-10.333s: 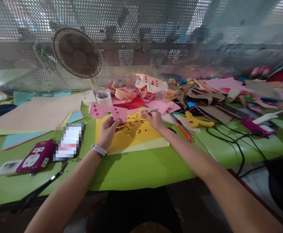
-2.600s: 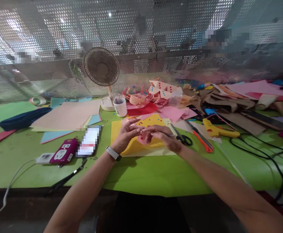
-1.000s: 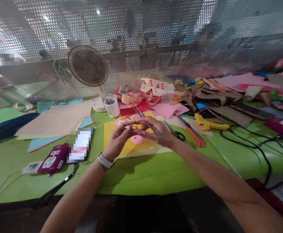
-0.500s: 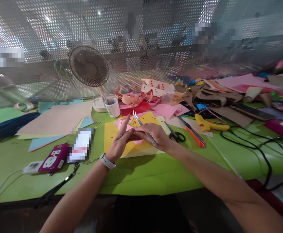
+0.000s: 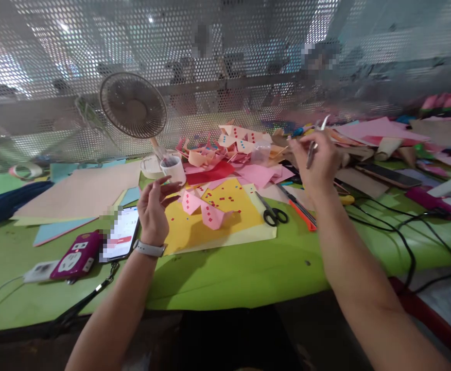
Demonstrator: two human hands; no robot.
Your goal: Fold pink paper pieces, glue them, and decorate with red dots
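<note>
My left hand (image 5: 154, 211) is raised at the left edge of a yellow sheet (image 5: 248, 219), fingers apart and holding nothing. My right hand (image 5: 320, 162) is lifted over the back right of the table, gripping metal tweezers (image 5: 325, 122) whose bent tip points up. A pink folded paper strip (image 5: 213, 216) with red diamond-shaped dots lies on the yellow sheet between the hands, touched by neither. Small red and blue paper bits (image 5: 221, 198) are scattered on that sheet. Black-handled scissors (image 5: 274, 214) rest across its right edge.
An orange utility knife (image 5: 305, 215) lies right of the scissors. Behind are a white cup (image 5: 174, 170), a fan (image 5: 133, 105) and a pile of dotted folded papers (image 5: 244, 139). A phone (image 5: 123, 234) and a purple device (image 5: 76, 257) lie left. Black cables (image 5: 399, 232) run along the right.
My hands have parted from over the pink strip, uncovering it. The left moved left; the right swung up and right with the tweezers. The view shifted slightly.
</note>
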